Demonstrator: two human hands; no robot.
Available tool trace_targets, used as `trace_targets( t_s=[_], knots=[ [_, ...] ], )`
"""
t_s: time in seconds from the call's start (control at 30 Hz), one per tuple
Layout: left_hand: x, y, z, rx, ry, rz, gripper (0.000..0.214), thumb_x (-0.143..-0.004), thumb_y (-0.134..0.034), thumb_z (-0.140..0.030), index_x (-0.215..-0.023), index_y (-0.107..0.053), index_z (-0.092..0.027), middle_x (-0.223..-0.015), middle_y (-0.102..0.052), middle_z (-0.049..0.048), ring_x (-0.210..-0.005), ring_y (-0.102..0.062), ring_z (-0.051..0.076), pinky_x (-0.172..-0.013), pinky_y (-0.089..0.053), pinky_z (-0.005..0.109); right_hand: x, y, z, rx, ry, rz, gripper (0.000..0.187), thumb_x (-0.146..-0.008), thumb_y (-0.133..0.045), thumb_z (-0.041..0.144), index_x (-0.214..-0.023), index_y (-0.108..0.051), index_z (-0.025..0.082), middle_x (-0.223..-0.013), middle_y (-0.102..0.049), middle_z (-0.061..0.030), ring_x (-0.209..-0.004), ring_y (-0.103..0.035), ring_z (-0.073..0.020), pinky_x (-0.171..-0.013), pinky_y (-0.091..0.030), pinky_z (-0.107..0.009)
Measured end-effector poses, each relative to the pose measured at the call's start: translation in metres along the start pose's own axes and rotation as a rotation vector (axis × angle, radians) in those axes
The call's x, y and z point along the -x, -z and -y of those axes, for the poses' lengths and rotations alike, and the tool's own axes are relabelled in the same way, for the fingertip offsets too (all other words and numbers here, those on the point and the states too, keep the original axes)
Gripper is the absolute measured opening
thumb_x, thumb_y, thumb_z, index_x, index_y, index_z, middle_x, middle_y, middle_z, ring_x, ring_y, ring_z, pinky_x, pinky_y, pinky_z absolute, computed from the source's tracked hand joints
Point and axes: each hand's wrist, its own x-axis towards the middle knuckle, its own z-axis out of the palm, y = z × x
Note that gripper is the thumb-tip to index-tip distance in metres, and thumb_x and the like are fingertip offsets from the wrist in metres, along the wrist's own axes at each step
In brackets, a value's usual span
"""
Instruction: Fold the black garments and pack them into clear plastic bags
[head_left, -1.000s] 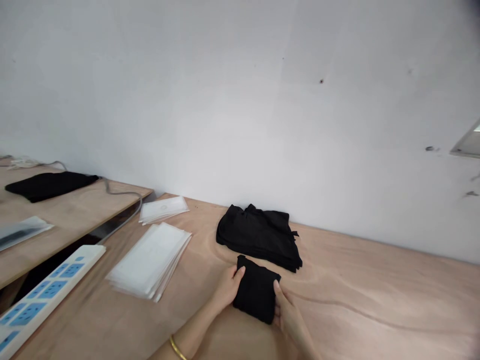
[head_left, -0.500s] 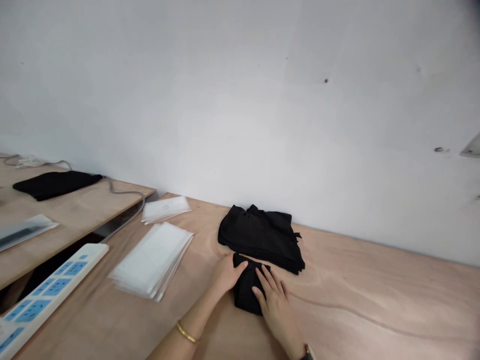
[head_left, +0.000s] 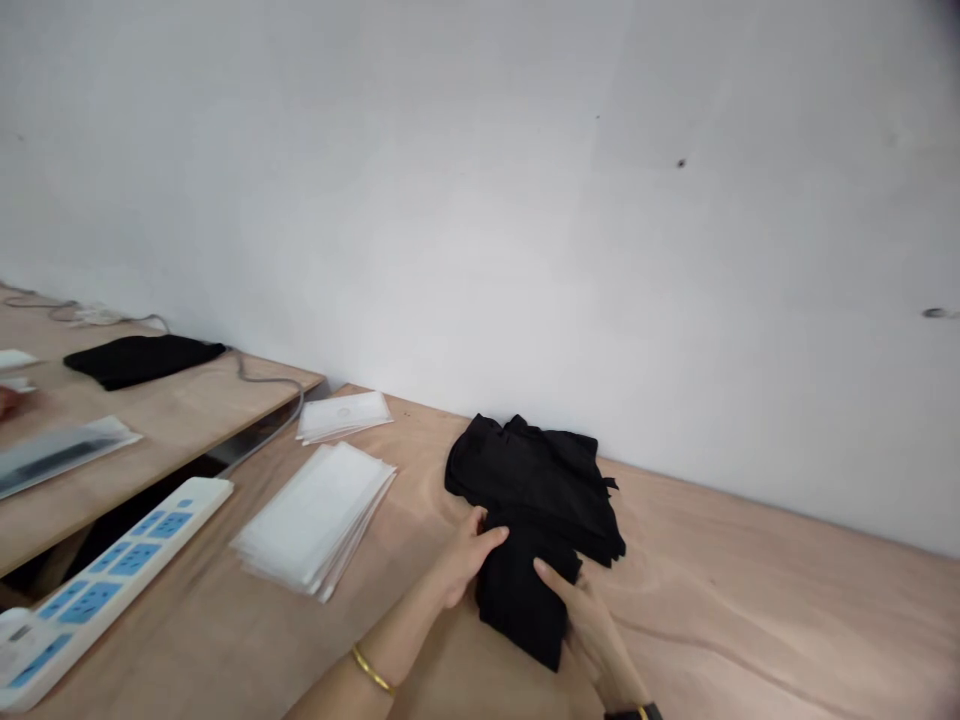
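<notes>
A folded piece of black cloth (head_left: pixel 521 600) is held between my two hands, slightly tilted over the wooden table. My left hand (head_left: pixel 466 560), with a gold bangle on the wrist, grips its upper left edge, thumb on top. On the right side, my right hand (head_left: pixel 592 620) is closed on it, thumb above and fingers underneath, mostly hidden. Just behind lies a stack of black cloth pieces (head_left: pixel 536 475) against the wall, partly covered by the held piece.
Left of my hands are a pile of clear plastic bags (head_left: pixel 315 520) and a smaller pile of bags (head_left: pixel 345 413). A white power strip (head_left: pixel 127 590) lies at the table's left edge. On the adjoining table are black cloth (head_left: pixel 142 358) and a filled bag (head_left: pixel 67 455).
My right hand has gone from lying flat on the folded cloth to gripping its right side. The cloth has turned a little and looks raised at its near edge. The view shifted slightly left.
</notes>
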Motion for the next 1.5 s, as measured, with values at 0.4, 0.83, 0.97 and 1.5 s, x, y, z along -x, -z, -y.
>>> trace_targets(
  t_s=[0.4,0.83,0.97,1.5],
  knots=[
    [0.034,0.206,-0.006,-1.000,0.105,-0.518,0.009,-0.081,-0.058,-0.026,-0.080,-0.059,-0.017,-0.085,-0.066,0.0075,-0.081,-0.061,0.023,-0.069,-0.038,0.028,-0.019,0.029,0.002,0.196,0.084,-0.231,0.073,-0.048,-0.086,0.040,-0.112,-0.061,0.015,-0.102,-0.073,-0.0095,-0.101,-0.065,-0.0329,-0.091,-0.053,-0.045],
    [0.015,0.023,0.033,-0.639,-0.175,-0.067,0.011,-0.068,-0.052,-0.013,-0.064,-0.062,-0.014,-0.062,-0.063,0.0001,-0.061,-0.057,0.016,-0.056,-0.038,0.023,0.019,-0.027,0.004,-0.124,-0.124,-0.081,0.050,-0.057,-0.081,0.039,-0.100,-0.067,0.015,-0.095,-0.075,-0.0086,-0.096,-0.068,-0.0290,-0.089,-0.053,-0.041],
    [0.015,0.008,0.039,-0.456,-0.192,-0.043,0.013,-0.075,-0.045,-0.014,-0.069,-0.057,-0.016,-0.062,-0.060,-0.0009,-0.060,-0.055,0.015,-0.055,-0.039,0.023,0.018,-0.020,0.002,0.182,-0.028,0.081,0.045,-0.053,-0.081,0.030,-0.094,-0.070,0.015,-0.089,-0.076,-0.0085,-0.090,-0.069,-0.0310,-0.087,-0.051,-0.045],
    [0.043,0.000,-0.015,-0.900,-0.276,0.047,0.016,-0.081,-0.041,-0.016,-0.066,-0.045,-0.019,-0.068,-0.052,-0.0016,-0.065,-0.050,0.013,-0.059,-0.031,0.023,0.016,-0.038,0.000,-0.093,-0.042,0.186,0.050,-0.059,-0.078,0.031,-0.105,-0.064,0.016,-0.095,-0.073,-0.0082,-0.097,-0.065,-0.0283,-0.090,-0.048,-0.041]
  ],
)
